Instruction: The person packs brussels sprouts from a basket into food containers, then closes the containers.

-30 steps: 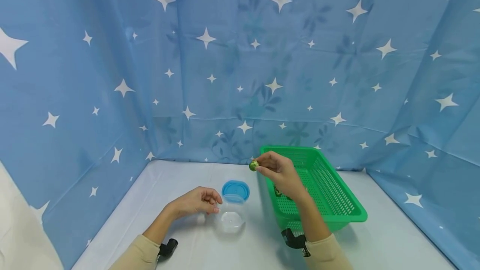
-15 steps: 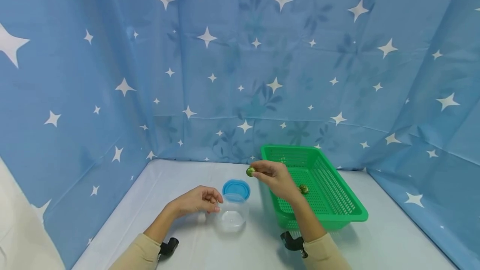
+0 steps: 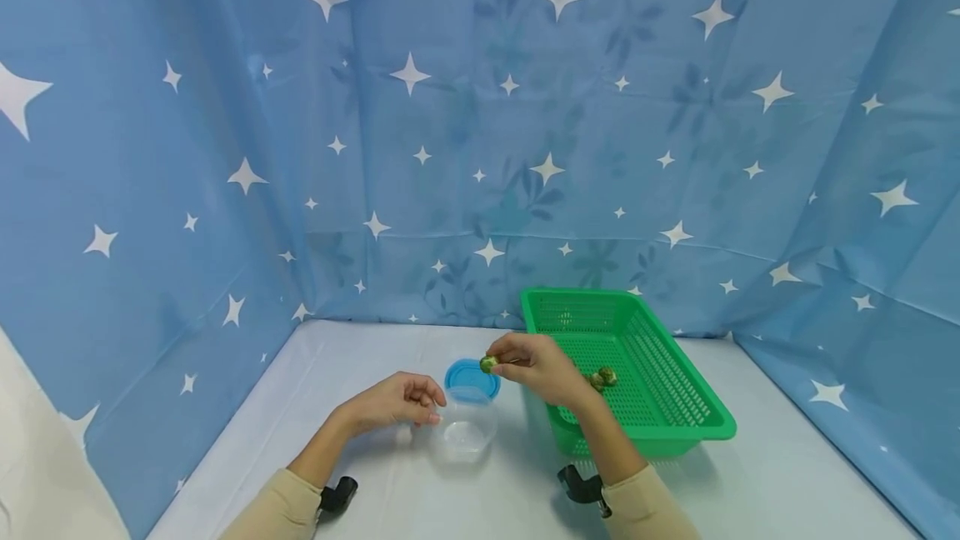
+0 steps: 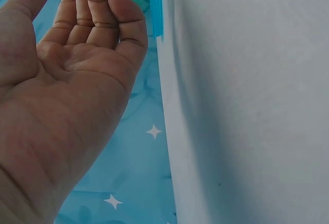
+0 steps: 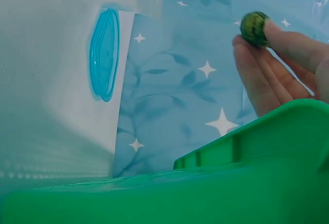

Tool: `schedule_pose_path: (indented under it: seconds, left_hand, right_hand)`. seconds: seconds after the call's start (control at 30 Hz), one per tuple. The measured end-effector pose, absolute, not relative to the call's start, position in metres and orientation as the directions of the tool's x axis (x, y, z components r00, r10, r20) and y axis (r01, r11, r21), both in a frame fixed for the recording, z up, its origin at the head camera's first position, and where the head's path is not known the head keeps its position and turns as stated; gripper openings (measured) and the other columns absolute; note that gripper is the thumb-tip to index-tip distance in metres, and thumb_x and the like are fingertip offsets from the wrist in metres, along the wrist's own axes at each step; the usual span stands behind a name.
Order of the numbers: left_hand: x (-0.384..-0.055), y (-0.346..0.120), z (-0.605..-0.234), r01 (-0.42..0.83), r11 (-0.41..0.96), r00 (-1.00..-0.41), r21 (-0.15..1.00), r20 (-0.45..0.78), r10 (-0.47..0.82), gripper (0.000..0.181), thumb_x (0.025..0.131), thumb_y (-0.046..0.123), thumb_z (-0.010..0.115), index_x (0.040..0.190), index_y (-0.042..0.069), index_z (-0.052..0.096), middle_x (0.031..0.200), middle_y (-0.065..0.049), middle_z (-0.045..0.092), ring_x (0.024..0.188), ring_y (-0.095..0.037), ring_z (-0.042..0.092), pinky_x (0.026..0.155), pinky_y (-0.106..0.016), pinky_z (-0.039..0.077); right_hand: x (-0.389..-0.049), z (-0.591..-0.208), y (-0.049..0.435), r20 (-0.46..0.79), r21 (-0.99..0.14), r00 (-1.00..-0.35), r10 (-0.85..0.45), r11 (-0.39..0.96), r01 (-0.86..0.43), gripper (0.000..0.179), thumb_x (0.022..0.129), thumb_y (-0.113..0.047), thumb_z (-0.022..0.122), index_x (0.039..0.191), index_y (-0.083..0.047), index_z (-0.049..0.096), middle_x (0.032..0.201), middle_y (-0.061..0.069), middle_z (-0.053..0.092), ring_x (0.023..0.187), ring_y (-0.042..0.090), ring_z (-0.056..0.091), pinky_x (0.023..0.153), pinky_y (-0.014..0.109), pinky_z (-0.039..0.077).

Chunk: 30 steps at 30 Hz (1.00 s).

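A small green Brussels sprout is pinched between the thumb and fingertips of my right hand, raised left of the green basket and overlapping the blue lid in the head view. The right wrist view shows the same sprout at the fingertips. My left hand stays beside the clear plastic container, its fingertips right at the container's left rim. In the left wrist view that hand's fingers are loosely bent, with no object visible among them. Behind the container lies a round blue lid.
A green perforated basket stands on the right of the white table, with several more sprouts inside it. A blue star-patterned curtain encloses the table at the back and sides.
My right hand has moved left and down with the sprout, away from over the basket toward the lid. More sprouts in the basket have come into view. The left hand stays in place.
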<state>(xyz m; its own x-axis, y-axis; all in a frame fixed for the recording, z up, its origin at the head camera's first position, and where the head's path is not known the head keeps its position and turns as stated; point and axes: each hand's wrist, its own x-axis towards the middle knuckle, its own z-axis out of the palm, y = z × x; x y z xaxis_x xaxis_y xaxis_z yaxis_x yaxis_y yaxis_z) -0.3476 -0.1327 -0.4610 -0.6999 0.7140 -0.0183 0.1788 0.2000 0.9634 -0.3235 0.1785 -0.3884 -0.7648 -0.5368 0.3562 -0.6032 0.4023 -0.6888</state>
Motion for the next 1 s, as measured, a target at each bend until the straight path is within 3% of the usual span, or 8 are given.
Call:
schedule_pose_path:
  seconds: [0.33, 1.0]
  left_hand:
    - [-0.348, -0.133, -0.463, 0.177, 0.196, -0.700, 0.965, -0.017, 0.714, 0.043, 0.095, 0.016, 0.078, 0.125, -0.010, 0.062, 0.087, 0.001, 0.066, 0.077, -0.014, 0.061, 0.073, -0.033, 0.052]
    - [-0.346, -0.133, -0.461, 0.173, 0.195, -0.703, 0.965, -0.017, 0.711, 0.044, 0.094, 0.016, 0.078, 0.125, -0.011, 0.061, 0.087, 0.001, 0.066, 0.078, -0.014, 0.061, 0.075, -0.033, 0.052]
  right_hand:
    - [-0.320, -0.391, 0.176, 0.254, -0.743, -0.745, -0.617, 0.368, -0.559, 0.019, 0.098, -0.004, 0.071, 0.117, -0.004, 0.072, 0.119, 0.016, 0.069, 0.108, 0.030, 0.075, 0.086, 0.029, 0.062]
    - [-0.319, -0.399, 0.165, 0.207, -0.642, -0.702, -0.682, 0.446, -0.623, 0.014, 0.095, -0.005, 0.075, 0.108, -0.008, 0.076, 0.107, 0.006, 0.076, 0.096, 0.019, 0.076, 0.079, 0.022, 0.059]
